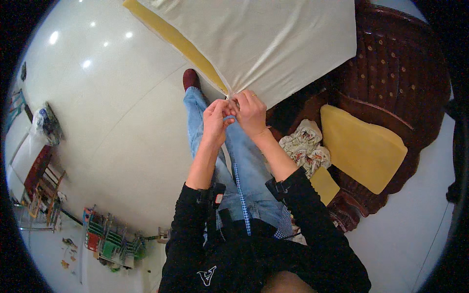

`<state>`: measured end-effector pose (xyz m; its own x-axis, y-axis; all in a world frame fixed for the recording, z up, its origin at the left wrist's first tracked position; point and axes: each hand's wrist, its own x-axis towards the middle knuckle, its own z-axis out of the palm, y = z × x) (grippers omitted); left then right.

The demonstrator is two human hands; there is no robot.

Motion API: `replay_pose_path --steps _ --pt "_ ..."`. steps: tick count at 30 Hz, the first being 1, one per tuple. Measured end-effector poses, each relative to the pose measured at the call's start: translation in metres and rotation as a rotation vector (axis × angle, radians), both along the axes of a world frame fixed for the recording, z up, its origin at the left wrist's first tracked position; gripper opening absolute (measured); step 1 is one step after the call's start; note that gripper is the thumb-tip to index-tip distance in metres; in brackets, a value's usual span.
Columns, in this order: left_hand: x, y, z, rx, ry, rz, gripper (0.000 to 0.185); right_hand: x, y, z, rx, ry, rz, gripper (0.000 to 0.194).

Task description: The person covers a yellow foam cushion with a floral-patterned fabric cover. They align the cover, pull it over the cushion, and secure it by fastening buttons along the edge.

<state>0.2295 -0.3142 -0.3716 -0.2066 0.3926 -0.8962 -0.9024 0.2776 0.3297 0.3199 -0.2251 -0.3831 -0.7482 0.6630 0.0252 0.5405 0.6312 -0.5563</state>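
A large off-white fabric cover [285, 47] lies around a flat slab of yellow foam [183, 45], which shows through the long opening along its left side. Both hands meet at the near end of this opening. My right hand [251, 110] pinches the fabric corner there, with a ring on one finger. Close beside it on the left, my left hand [218, 117] has thumb and fingertips together at the same corner. Whatever small part lies between the fingertips is mostly hidden; a zipper pull cannot be made out.
A dark brown tufted sofa [388, 69] stands at the right. On it lie a thick yellow foam cushion [362, 146], a smaller foam piece [324, 185] and a crumpled floral cloth [306, 146]. Stacked chairs [110, 241] and a plastic-wrapped bundle [47, 122] stand at the left.
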Motion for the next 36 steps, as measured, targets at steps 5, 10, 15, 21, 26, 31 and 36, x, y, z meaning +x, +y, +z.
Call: replay_pose_path --steps 5,10,15,21,26,31,36 --pt "-0.015 -0.003 -0.013 0.021 0.091 -0.138 0.013 0.002 0.001 0.000 -0.024 -0.038 0.002 0.018" --pt "-0.034 0.003 -0.027 0.209 0.355 -0.068 0.035 0.001 0.004 0.009 -0.080 -0.091 -0.025 0.019" --pt "-0.038 0.004 -0.029 0.212 0.361 0.017 0.033 -0.012 0.020 0.028 -0.458 -0.183 -0.168 0.018" --pt "-0.040 0.012 -0.040 0.207 0.450 -0.008 0.019 -0.049 0.029 0.027 -0.197 0.031 -0.186 0.016" --pt "-0.031 0.015 -0.044 0.340 0.442 0.159 0.011 -0.036 0.049 0.030 -0.567 0.005 -0.244 0.015" --pt "-0.025 0.015 -0.041 0.156 0.563 0.139 0.015 -0.033 0.068 0.032 -0.666 -0.051 -0.079 0.014" --pt "-0.032 0.020 -0.061 0.174 0.563 -0.011 0.017 -0.039 0.069 0.040 -0.642 -0.109 -0.060 0.016"
